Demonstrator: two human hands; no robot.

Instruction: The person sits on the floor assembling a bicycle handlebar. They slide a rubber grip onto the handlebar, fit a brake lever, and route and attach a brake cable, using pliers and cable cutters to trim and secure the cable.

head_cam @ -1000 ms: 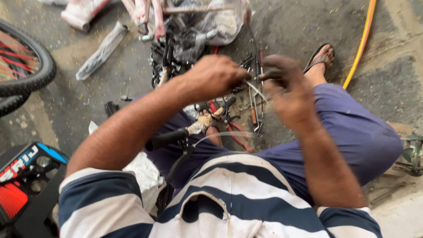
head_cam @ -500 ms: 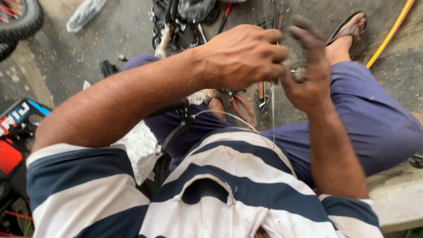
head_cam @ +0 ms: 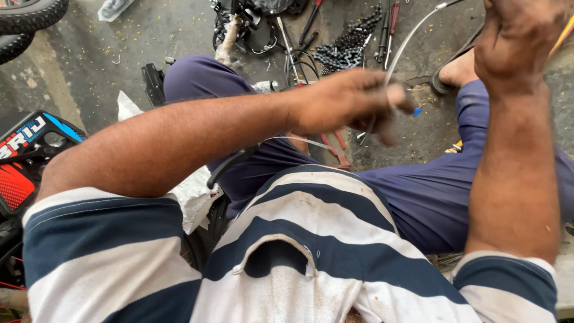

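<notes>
My left hand [head_cam: 353, 104] is closed around the thin grey bicycle cable [head_cam: 412, 33], pinched at its lower end above my lap. My right hand [head_cam: 520, 36] is raised at the frame's top edge; whether it grips the cable I cannot tell. The cable hangs loose, fitted to nothing, so most work seems left. The dark bicycle chain [head_cam: 347, 51] and long-handled hand tools [head_cam: 385, 27] lie on the concrete floor [head_cam: 89, 66].

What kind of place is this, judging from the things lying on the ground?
Probably an informal bicycle repair spot on bare concrete. A bicycle chain and hand tools lie on the ground, a tyre shows at the top left, and the left hand grips a thin cable.
</notes>
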